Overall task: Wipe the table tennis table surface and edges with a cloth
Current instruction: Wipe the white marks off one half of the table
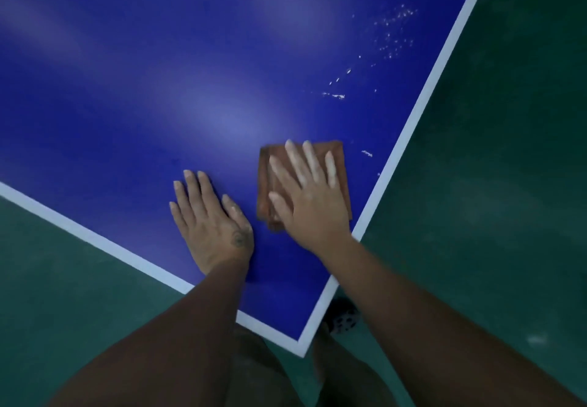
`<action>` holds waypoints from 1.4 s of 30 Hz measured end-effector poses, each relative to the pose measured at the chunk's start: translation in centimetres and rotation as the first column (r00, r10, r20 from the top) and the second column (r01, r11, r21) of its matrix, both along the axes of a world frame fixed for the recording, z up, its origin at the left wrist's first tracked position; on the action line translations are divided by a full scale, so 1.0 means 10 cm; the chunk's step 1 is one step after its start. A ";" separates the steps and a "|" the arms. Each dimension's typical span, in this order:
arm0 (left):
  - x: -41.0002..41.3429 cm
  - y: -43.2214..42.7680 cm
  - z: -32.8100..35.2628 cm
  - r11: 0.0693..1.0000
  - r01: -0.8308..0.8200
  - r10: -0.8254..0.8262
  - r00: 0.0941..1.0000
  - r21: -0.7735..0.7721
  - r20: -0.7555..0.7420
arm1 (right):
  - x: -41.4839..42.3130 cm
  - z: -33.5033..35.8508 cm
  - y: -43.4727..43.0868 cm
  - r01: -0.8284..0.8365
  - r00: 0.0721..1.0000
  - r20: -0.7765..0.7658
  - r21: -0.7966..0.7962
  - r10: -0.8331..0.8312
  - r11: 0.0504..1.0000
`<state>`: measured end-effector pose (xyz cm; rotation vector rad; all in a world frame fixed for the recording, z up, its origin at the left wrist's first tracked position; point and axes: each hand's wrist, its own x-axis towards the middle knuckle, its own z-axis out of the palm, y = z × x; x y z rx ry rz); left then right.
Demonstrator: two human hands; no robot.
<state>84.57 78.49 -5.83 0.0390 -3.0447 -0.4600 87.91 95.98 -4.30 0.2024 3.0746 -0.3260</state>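
Near the counter (158, 73) corner, right hand (309, 197), fingers (293, 159) flat, presses the folded cloth (338, 165); soft, light, best controlled by palm pressure; left hand (211, 219) rests flat, empty.

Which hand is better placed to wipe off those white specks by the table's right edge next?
Right. The right hand presses flat on the brown cloth, with the white specks just ahead of it. The left hand rests bare on the table.

There is one blue white-edged table tennis surface (158, 73), one folded brown cloth (340, 155), one spotted shoe (344, 319), and two hands: left hand (212, 225), right hand (313, 206).
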 end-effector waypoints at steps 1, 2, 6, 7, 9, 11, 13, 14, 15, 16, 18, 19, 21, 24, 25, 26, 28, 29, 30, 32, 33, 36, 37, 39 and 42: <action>0.00 0.00 0.00 1.000 0.004 -0.004 1.000 -0.005 0.015 | 0.16 -0.01 -0.01 -0.052 0.999 -0.005 -0.010 0.052 0.999; 0.00 0.01 -0.01 1.000 0.003 -0.003 1.000 -0.011 0.026 | 0.28 -0.03 0.02 -0.103 0.995 -0.007 -0.010 0.103 0.995; -0.01 0.03 0.01 1.000 -0.014 0.015 0.999 -0.014 0.040 | 0.01 0.00 0.34 -0.141 0.990 -0.016 0.013 0.142 0.990; 0.00 0.04 0.01 1.000 -0.019 0.020 0.999 -0.014 0.031 | -0.20 0.00 0.43 -0.115 0.993 -0.016 0.024 0.115 0.993; 0.01 0.04 0.02 1.000 -0.024 0.025 1.000 -0.011 0.010 | -0.66 0.02 0.58 -0.049 0.999 -0.006 0.035 0.050 0.998; 0.01 0.05 0.01 1.000 -0.022 0.022 1.000 -0.007 -0.012 | -1.01 0.03 0.64 0.003 1.000 0.009 0.044 -0.004 0.999; 0.01 0.04 0.01 0.999 -0.033 0.033 0.999 0.002 -0.018 | -1.17 0.04 0.53 -0.006 1.000 0.027 0.044 0.005 0.999; 0.01 0.03 0.01 0.999 -0.038 0.038 0.999 0.005 -0.016 | -1.16 0.06 0.43 -0.033 0.999 0.027 0.036 0.032 0.999; 0.01 0.03 0.00 0.999 -0.040 0.040 0.999 0.002 -0.016 | -1.11 0.07 0.31 -0.077 0.997 0.023 0.030 0.076 0.997; 0.01 0.02 0.00 0.999 -0.037 0.037 0.999 0.000 -0.015 | -1.02 0.08 0.19 -0.133 0.991 0.017 0.026 0.133 0.991; 0.01 0.01 -0.02 0.999 -0.036 0.036 0.999 0.006 -0.012 | -0.82 0.06 -0.04 -0.261 0.965 0.013 0.022 0.261 0.965; 0.02 0.00 -0.03 0.999 -0.033 0.033 0.999 0.006 -0.019 | -0.76 0.05 -0.11 -0.307 0.952 0.009 0.017 0.306 0.952; 0.03 -0.02 -0.06 1.000 -0.017 0.017 0.999 -0.006 -0.041 | -0.77 0.04 -0.12 -0.371 0.928 -0.007 -0.007 0.371 0.928; 0.01 -0.03 -0.11 1.000 -0.011 0.010 0.998 -0.024 -0.057 | -0.99 0.02 0.19 -0.451 0.892 -0.043 -0.005 0.451 0.892; 0.01 -0.03 -0.11 1.000 -0.012 0.010 0.998 -0.027 -0.057 | -1.08 0.02 0.37 -0.447 0.893 -0.046 0.012 0.447 0.895; 0.02 -0.03 -0.12 1.000 -0.013 0.011 0.998 -0.028 -0.056 | -1.16 0.01 0.57 -0.416 0.908 -0.041 0.025 0.417 0.909; 0.02 -0.03 -0.12 1.000 -0.019 0.017 0.998 -0.025 -0.057 | -1.34 0.03 1.02 -0.314 0.949 -0.014 0.047 0.315 0.948; 0.03 -0.03 -0.11 0.999 -0.021 0.020 0.998 -0.025 -0.058 | -1.42 0.03 1.24 -0.255 0.967 0.006 0.059 0.255 0.965; 0.03 -0.02 -0.11 0.999 -0.024 0.023 0.998 -0.025 -0.056 | -1.50 0.05 1.45 -0.194 0.981 0.031 0.073 0.192 0.978; 0.02 -0.02 -0.10 0.999 -0.028 0.027 0.999 -0.022 -0.048 | -1.62 0.08 1.69 -0.092 0.993 0.082 0.091 0.084 0.992; 0.02 -0.01 -0.09 0.999 -0.032 0.031 0.999 -0.020 -0.043 | -1.65 0.09 1.71 -0.055 0.994 0.102 0.096 0.045 0.994; 0.01 0.00 -0.05 0.999 -0.034 0.033 0.999 -0.017 -0.035 | -1.57 0.11 1.41 -0.019 0.994 0.113 0.093 0.009 0.996; 0.01 0.00 -0.04 0.999 -0.031 0.031 0.999 -0.015 -0.029 | -1.48 0.11 1.27 -0.050 0.994 0.103 0.096 0.040 0.994; 0.02 0.00 -0.02 0.999 -0.033 0.032 0.999 -0.008 -0.019 | -1.22 0.11 0.97 -0.158 0.986 0.069 0.092 0.152 0.983; 0.01 0.01 -0.01 0.999 -0.036 0.036 0.999 -0.002 -0.018 | -0.75 0.06 0.65 -0.360 0.933 0.032 0.020 0.359 0.933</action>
